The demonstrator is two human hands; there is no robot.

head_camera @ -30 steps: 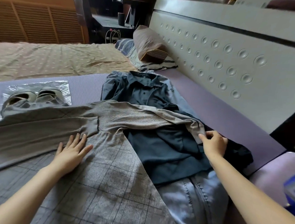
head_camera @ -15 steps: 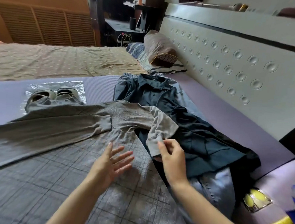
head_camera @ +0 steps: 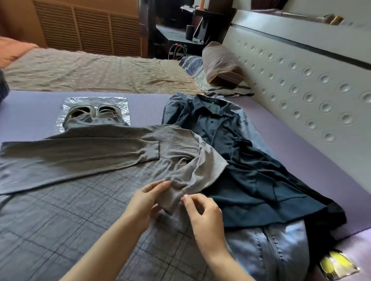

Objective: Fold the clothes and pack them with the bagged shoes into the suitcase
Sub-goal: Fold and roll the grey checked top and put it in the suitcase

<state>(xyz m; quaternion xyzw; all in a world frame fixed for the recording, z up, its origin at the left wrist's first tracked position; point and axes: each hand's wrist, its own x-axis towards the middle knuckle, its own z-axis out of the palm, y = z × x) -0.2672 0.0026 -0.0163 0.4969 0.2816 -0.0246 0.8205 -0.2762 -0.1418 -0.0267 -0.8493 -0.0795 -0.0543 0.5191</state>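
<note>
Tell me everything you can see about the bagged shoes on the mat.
The bagged shoes are a pale, low-cut pair lying side by side, openings up, inside a clear crinkled plastic bag flat on the purple mat. Part of the grey top lies over their near ends. Nothing else touches them.

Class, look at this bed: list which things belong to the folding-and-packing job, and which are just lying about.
Job: grey garment, its sleeve pinched by left hand and right hand; dark polo shirt; jeans; bagged shoes.
Lying about: brown pillow; striped cloth beneath it; shiny yellow packet.
</note>
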